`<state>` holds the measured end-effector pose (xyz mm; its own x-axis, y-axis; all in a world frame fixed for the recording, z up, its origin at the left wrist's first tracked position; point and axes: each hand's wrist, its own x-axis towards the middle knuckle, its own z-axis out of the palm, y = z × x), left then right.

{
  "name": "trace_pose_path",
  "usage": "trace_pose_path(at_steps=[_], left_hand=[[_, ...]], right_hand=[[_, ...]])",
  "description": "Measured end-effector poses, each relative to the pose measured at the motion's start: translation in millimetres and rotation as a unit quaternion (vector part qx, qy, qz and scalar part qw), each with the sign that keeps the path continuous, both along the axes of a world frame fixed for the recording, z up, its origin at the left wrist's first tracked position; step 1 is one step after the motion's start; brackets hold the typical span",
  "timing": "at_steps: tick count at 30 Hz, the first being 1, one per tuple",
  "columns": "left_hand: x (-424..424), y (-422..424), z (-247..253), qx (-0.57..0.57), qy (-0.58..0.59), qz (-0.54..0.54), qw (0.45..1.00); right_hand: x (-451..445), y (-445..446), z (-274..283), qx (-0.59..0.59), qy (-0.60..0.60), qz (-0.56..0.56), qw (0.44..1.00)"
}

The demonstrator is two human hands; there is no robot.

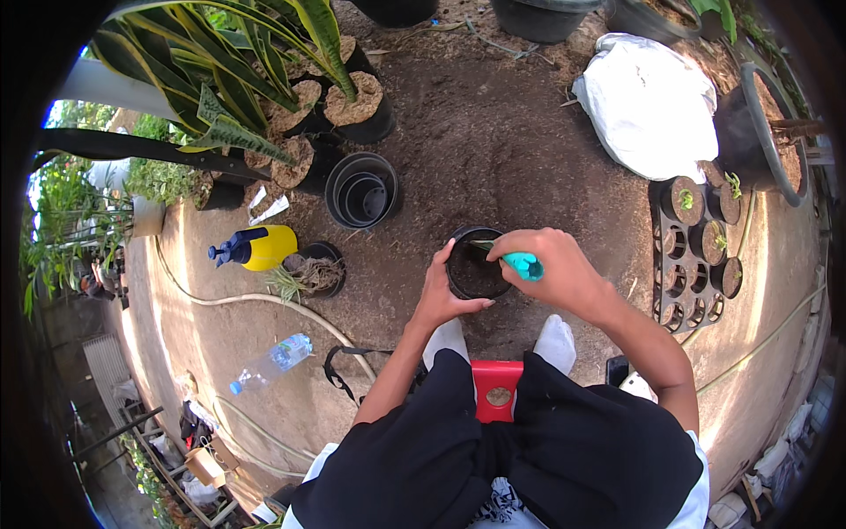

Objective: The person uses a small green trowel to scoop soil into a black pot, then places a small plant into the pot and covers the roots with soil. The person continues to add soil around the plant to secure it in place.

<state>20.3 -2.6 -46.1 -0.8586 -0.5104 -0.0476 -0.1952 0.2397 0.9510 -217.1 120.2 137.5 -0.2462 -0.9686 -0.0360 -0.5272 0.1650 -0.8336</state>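
In front of my feet a black plastic plant pot (pixel 474 278) stands on the soil-strewn floor, with dark soil inside. My left hand (pixel 441 291) holds its left side, thumb and fingers spread around the rim. My right hand (pixel 548 264) grips the teal handle of a hand tool (pixel 524 265), whose metal part reaches into the pot; its tip is hidden. Up and to the left are nested black pots (pixel 362 190). Left of my hands, an uprooted spider plant with bare roots (pixel 316 274) lies across another black pot (pixel 337 286).
A yellow spray bottle (pixel 272 248), a clear plastic bottle (pixel 272 362) and a hose (pixel 264 297) lie left. Potted snake plants (pixel 357 99) stand upper left. At right are a white sack (pixel 644 106) and a black tray with small seedling pots (pixel 675 274). A red stool (pixel 497 377) is beneath me.
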Motion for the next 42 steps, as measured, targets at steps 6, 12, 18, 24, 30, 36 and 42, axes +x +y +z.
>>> trace_pose_path(at_steps=[6,12,18,24,30,36,42], left_hand=[[1,-1,2,-0.005,-0.007,0.001,1.0],[-1,0,-3,0.005,0.002,0.001,1.0],[1,0,-8,-0.014,-0.008,0.006,1.0],[1,1,-8,0.023,0.005,0.01,1.0],[3,-3,-7,-0.002,-0.005,0.008,1.0],[-2,2,-1,0.045,0.012,0.001,0.999],[0,-2,-2,0.011,-0.001,-0.001,1.0]], right_hand=[[1,-1,-1,0.028,0.0,0.029,0.999],[38,18,-22,-0.012,0.122,0.108,0.987],[55,21,-17,-0.021,0.113,0.133,0.984],[68,31,3,0.004,0.123,0.186,0.975],[47,22,-10,0.003,0.069,0.143,0.987],[7,6,-9,-0.018,0.043,0.062,0.997],[14,9,-8,-0.006,0.066,0.08,0.995]])
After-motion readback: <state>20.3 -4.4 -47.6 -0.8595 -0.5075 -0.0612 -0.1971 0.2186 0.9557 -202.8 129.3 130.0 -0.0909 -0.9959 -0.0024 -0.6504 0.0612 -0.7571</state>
